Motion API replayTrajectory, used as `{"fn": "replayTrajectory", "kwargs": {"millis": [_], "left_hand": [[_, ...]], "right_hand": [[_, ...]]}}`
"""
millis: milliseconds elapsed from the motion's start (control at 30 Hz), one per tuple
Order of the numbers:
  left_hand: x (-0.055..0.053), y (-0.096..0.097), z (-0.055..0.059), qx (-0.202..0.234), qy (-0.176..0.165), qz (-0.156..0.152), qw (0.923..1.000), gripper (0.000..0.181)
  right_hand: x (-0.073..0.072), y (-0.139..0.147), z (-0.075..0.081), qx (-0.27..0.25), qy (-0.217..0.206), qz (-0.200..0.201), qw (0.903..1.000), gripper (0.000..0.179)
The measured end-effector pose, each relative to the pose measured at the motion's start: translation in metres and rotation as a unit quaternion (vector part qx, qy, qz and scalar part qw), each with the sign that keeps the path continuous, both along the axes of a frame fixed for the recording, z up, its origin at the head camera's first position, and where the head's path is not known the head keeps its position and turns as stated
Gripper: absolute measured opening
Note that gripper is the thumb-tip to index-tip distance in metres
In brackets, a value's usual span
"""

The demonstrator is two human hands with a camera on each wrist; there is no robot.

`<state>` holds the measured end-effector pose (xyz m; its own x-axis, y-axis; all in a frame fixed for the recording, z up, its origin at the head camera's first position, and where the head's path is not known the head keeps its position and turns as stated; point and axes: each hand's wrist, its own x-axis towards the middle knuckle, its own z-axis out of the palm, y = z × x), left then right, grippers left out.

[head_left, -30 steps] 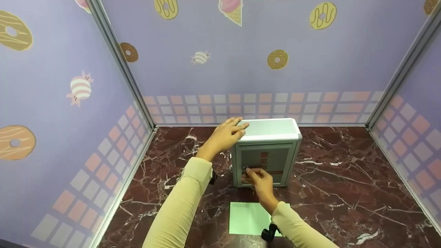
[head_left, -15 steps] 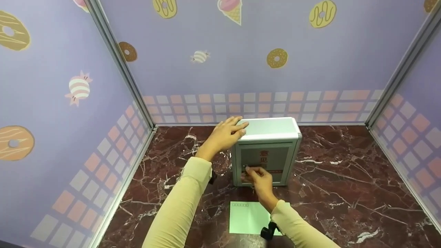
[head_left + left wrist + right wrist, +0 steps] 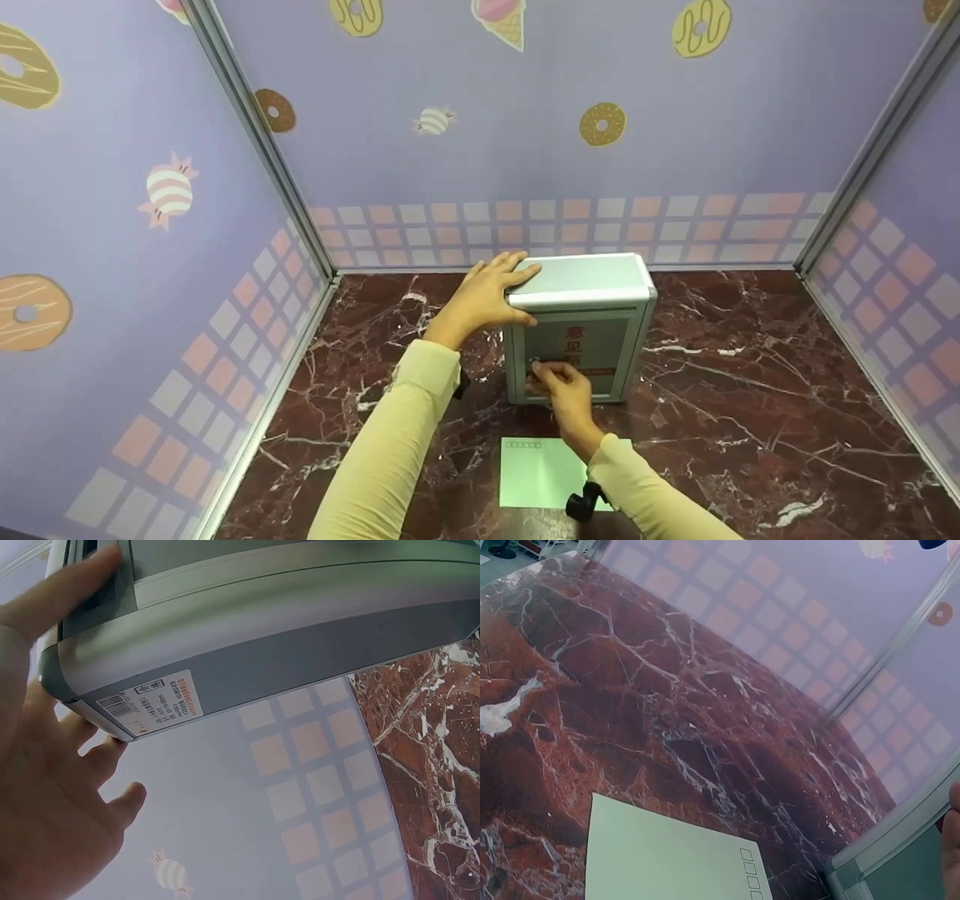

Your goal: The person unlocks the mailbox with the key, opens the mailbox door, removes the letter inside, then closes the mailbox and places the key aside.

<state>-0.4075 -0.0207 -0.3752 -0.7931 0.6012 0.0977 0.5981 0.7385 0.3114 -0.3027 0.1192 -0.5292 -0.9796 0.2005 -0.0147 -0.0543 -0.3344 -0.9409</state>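
Observation:
A silver-framed metal suggestion box (image 3: 592,276) with red characters on its grey-green front stands upright on the table. My left hand (image 3: 484,296) holds its upper left corner, the thumb on the front and the other fingers over the top. In the left wrist view, a white label (image 3: 154,703) shows on the box's side beside that hand. With thumb and forefinger my right hand (image 3: 568,390) pinches what looks like a small key, mostly hidden, at the lock (image 3: 535,361) on the left of the front panel. The right wrist view catches only fingertips (image 3: 952,832).
A pale green envelope (image 3: 540,472) with a row of small printed squares lies flat before the box, partly under the right forearm. The dark red marble-patterned table (image 3: 750,390) is walled by lilac panels (image 3: 480,150) at the back and both sides.
My left thumb has slid from the top of the box down onto its front. The right hand stays at the lock, shifting very slightly left. Box and envelope keep their places.

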Motion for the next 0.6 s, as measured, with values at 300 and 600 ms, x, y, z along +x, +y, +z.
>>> {"fn": "replayTrajectory", "kwargs": {"millis": [300,600], "left_hand": [[-0.001,0.001,0.001,0.004,-0.009,0.000,0.9999,0.095],[0.000,0.001,0.000,0.006,-0.012,0.006,0.9999,0.095]], "right_hand": [[0.004,-0.003,0.010,-0.025,-0.024,-0.012,0.9993,0.018],[0.003,-0.005,0.013,-0.009,-0.037,-0.032,0.9988,0.018]]}}
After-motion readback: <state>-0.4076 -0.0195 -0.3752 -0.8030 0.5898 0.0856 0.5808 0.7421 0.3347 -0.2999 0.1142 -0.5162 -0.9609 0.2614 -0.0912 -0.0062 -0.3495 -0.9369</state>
